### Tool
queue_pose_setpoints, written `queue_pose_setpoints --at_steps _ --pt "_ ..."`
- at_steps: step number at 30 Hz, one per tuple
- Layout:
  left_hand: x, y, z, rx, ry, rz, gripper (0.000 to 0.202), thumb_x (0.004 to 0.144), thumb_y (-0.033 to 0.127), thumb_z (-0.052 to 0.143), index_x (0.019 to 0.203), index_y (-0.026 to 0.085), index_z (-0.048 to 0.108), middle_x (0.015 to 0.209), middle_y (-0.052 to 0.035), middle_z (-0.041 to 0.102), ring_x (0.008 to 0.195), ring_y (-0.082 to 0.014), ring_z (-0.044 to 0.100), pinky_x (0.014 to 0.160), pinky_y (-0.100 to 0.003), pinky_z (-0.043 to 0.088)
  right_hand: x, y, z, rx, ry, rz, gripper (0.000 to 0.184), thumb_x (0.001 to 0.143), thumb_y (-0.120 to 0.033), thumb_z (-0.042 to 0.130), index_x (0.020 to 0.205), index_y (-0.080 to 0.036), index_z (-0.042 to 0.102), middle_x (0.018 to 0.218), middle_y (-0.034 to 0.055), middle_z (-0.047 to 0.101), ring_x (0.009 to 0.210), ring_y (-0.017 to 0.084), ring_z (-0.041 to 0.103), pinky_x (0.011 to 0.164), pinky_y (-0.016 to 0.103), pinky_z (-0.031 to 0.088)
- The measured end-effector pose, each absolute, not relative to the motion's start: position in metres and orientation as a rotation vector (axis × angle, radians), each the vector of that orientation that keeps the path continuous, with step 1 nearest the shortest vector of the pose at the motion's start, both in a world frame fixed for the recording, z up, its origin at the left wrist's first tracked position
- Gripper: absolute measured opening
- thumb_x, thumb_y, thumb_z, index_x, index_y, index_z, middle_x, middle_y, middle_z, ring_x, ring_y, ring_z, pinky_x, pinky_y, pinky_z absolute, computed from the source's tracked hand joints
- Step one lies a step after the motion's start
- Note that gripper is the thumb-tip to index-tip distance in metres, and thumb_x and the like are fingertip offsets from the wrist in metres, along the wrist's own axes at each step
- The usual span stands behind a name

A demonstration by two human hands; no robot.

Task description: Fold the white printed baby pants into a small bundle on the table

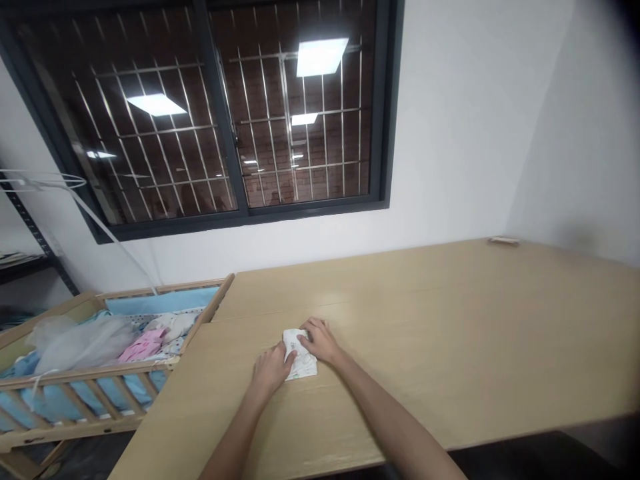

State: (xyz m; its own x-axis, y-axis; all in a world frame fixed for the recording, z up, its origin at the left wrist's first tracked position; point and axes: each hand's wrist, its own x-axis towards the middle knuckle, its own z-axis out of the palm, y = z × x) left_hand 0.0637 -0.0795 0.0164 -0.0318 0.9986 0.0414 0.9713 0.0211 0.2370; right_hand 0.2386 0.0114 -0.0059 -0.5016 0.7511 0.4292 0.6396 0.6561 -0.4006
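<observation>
A small folded white cloth [304, 363] with a faint printed pattern lies on the wooden table [425, 333]. My left hand [271, 369] holds its left edge, thumb on top and fingers along the outer side. At the upper right corner, my right hand [320, 340] grips the cloth with its thumb over the top face. A small dark printed patch shows beside the right fingers. The undersides of both hands and the fingertips beneath the cloth are hidden.
A wooden crib [100, 417] stands against the table's left side, holding white netting [85, 340] and a pink cloth [145, 345]. A small flat object [503, 241] lies at the table's far right edge. Behind are a barred window [245, 213] and white wall.
</observation>
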Motion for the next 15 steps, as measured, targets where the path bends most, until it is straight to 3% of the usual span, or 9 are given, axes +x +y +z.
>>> queue_pose_setpoints --at_steps 8,12,15 --pt "0.064 -0.105 0.036 2.067 2.074 0.281 0.039 0.100 0.045 0.040 0.114 0.016 0.061 0.117 -0.0191 0.070 0.111 -0.0302 0.066 0.085 -0.034 0.045 0.227 -0.038 0.019 -1.265 -2.329 0.108 0.018 0.099 -0.027 0.055 0.110 -0.018 0.066 0.118 0.0117 0.061 0.116 0.025 0.051 0.097 0.038 0.032" --pt "0.052 -0.156 0.037 2.049 2.008 0.358 0.031 0.097 0.044 0.041 0.096 0.019 0.059 0.096 -0.0099 0.072 0.091 -0.0237 0.067 0.074 -0.029 0.043 0.223 -0.091 0.021 -1.245 -2.347 0.253 0.018 0.098 -0.026 0.051 0.107 -0.017 0.064 0.115 0.0125 0.062 0.112 0.026 0.052 0.097 0.039 0.032" --pt "0.030 -0.207 0.026 1.960 1.860 0.593 0.042 0.093 0.060 0.041 0.077 0.022 0.050 0.074 -0.0016 0.061 0.071 -0.0182 0.059 0.065 -0.026 0.041 0.223 -0.145 0.021 -1.150 -2.266 0.507 0.014 0.096 -0.024 0.050 0.102 -0.018 0.061 0.107 0.0095 0.064 0.107 0.023 0.054 0.098 0.038 0.031"
